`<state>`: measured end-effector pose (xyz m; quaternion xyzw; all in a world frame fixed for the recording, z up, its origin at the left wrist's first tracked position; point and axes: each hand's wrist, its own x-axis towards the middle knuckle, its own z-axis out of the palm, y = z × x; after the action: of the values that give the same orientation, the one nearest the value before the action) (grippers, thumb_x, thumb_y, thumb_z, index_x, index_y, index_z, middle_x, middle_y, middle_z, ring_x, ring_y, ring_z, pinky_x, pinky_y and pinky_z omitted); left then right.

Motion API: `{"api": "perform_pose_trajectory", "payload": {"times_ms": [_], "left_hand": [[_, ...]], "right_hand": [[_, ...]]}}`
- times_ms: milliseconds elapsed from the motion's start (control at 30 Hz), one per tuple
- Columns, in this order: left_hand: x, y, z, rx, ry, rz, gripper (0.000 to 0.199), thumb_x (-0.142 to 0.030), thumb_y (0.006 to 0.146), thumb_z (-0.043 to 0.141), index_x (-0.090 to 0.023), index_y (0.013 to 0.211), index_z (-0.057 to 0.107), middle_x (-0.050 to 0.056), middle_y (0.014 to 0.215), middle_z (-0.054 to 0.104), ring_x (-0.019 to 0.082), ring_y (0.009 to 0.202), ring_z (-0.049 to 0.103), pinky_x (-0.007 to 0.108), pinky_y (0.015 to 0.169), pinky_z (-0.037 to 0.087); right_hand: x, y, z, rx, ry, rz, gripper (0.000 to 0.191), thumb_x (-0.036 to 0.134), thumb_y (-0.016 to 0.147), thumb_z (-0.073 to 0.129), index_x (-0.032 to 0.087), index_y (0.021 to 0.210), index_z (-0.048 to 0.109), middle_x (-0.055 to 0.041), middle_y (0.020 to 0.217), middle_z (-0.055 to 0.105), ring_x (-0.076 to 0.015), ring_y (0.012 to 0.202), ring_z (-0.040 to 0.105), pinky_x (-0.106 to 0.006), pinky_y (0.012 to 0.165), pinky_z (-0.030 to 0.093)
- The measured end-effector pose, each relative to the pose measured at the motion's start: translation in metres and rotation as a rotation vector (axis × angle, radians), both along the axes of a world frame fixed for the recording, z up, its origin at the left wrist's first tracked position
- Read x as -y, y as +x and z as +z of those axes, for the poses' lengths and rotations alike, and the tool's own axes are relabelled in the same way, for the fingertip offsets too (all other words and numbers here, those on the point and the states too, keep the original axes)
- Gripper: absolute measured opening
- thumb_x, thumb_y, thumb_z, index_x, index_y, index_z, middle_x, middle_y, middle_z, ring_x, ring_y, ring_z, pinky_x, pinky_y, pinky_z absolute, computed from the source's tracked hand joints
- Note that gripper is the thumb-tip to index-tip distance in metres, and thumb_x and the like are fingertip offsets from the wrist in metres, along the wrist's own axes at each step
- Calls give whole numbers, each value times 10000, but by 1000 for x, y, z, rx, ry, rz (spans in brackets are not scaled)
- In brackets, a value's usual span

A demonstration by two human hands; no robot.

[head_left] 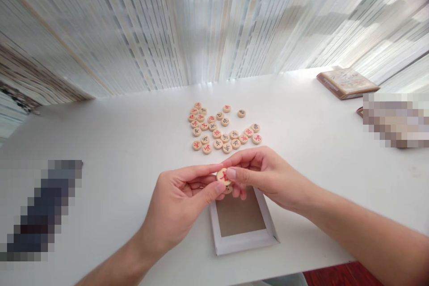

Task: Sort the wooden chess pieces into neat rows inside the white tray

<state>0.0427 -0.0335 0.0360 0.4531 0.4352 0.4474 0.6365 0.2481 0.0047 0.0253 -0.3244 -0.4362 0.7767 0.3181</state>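
Observation:
A round wooden chess piece with a red character (222, 177) is pinched between my hands above an open box. My left hand (187, 196) holds its left and lower edge with thumb and fingers. My right hand (258, 176) grips its right side, thumb on the face. Just beneath it, partly hidden by my fingers, another wooden piece (228, 189) shows. The box (246, 240) has white walls and a brown bottom; its far part is covered by my hands. Beyond my hands lie several round pieces (227, 148) with red or black characters, loosely grouped face up.
The white table (134, 143) reaches back to a striped curtain (201, 22). A flat brown box (348, 82) lies at the back right, with a blurred-out object (398, 120) nearer. Another blurred dark object (43, 210) is at the left.

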Motion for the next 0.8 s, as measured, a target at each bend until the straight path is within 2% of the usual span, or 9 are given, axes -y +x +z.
{"api": "perform_pose_trajectory", "payload": {"times_ms": [200,333,467,533,667,800], "left_hand": [[3,0,-2,-97,71,27,267,-187,829,913,-232,1090,881,34,931,873,232,801,855,300,821,731],[7,-1,-5,-271,271,30,262,-156,850,881,-267,1088,882,19,964,873,226,800,853,289,777,731],[8,-2,-6,-400,476,18,297,-111,856,864,-284,1097,879,3,962,874,178,740,834,234,734,709],[9,-2,-6,-404,492,-5,303,-104,852,869,-278,1100,874,-4,961,874,165,762,834,213,763,698],[9,-1,-5,-350,413,-44,258,-118,881,848,-263,1095,858,-6,961,872,167,809,841,217,811,698],[8,-1,-5,-349,407,7,255,-118,864,857,-223,1096,851,18,955,866,174,770,834,238,781,709]], "right_hand": [[0,-2,3,24,-86,-1,386,238,638,1039,135,952,839,-36,733,791,-116,627,696,-207,607,595],[3,-3,4,100,-100,3,381,284,582,1059,140,808,787,-24,659,765,-118,550,674,-206,530,575],[5,-2,4,192,-59,-7,400,346,578,1057,148,716,739,-18,608,740,-113,494,647,-182,448,518],[6,-2,4,203,-38,-7,394,374,611,1043,147,717,739,-17,600,734,-112,485,644,-178,436,507],[6,-2,6,130,-16,5,377,422,690,1002,143,727,750,-17,616,729,-106,492,639,-196,480,542],[2,-2,8,49,28,38,358,452,754,959,140,760,785,-23,649,727,-119,540,653,-229,546,575]]}}
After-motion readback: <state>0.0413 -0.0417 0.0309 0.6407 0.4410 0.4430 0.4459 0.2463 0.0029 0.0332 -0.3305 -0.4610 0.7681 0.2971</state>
